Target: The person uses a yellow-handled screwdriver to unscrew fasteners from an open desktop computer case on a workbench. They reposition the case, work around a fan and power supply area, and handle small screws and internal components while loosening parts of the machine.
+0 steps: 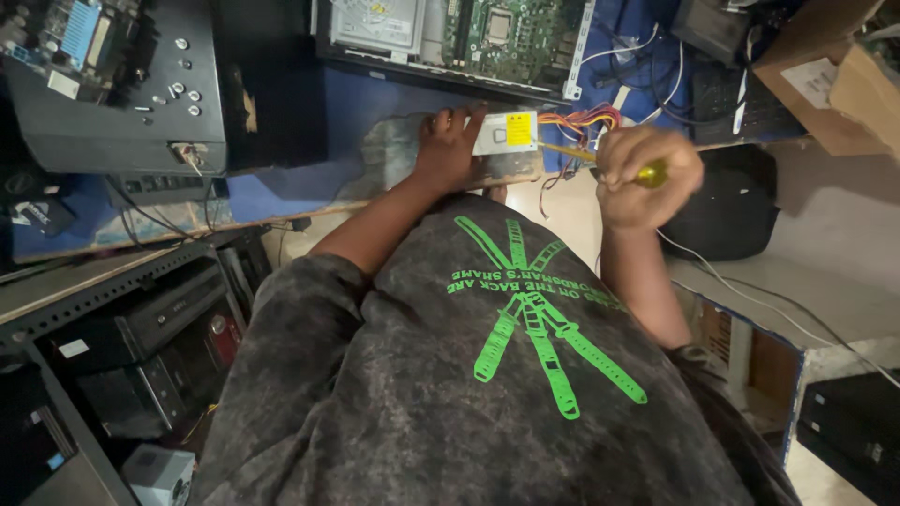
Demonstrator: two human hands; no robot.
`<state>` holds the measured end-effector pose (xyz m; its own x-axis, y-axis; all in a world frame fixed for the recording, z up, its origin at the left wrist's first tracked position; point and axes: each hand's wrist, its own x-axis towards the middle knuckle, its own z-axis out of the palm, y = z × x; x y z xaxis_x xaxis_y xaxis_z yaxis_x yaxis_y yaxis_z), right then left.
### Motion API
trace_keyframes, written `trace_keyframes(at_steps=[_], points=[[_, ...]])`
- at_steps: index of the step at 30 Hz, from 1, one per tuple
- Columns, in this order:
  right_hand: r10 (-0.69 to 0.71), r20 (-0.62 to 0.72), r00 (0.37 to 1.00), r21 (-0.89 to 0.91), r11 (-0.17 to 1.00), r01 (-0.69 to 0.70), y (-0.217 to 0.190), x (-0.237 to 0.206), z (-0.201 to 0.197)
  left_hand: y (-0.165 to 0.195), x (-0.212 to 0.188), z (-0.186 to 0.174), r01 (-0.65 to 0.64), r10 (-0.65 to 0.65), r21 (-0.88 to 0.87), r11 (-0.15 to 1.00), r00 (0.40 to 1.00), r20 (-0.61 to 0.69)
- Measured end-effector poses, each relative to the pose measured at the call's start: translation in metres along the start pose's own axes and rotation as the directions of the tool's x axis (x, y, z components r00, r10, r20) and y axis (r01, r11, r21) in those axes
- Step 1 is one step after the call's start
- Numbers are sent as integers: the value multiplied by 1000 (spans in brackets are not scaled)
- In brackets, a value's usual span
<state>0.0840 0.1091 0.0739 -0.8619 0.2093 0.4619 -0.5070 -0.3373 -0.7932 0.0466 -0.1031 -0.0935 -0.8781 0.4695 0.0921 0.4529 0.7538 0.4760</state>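
Observation:
A grey metal power supply box [403, 150] with a yellow sticker lies at the near edge of the blue workbench [356, 103]. My left hand [448, 145] presses flat on top of it. A bundle of coloured wires [579, 122] comes out of its right end. My right hand [645, 173] is closed around the yellow handle of a screwdriver [652, 174]. Its thin shaft points left toward the box's right end. My dark shirt with a green print fills the lower middle of the view.
An open computer case with a green circuit board [506, 33] lies behind the box. A black metal case with screws on top [122, 103] sits at the left. A cardboard box [834, 80] stands at the right. Stacked devices [141, 337] fill shelves below left.

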Motion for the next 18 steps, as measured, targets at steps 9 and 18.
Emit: trace_keyframes(at_steps=[9, 18], points=[[-231, -203, 952, -339, 928, 153, 11, -10, -23, -3, -1, 3, -21, 17, 81, 996, 999, 43], [8, -44, 999, -76, 997, -11, 6, -11, -15, -3, -6, 1, -25, 25, 72, 997, 1000, -7]])
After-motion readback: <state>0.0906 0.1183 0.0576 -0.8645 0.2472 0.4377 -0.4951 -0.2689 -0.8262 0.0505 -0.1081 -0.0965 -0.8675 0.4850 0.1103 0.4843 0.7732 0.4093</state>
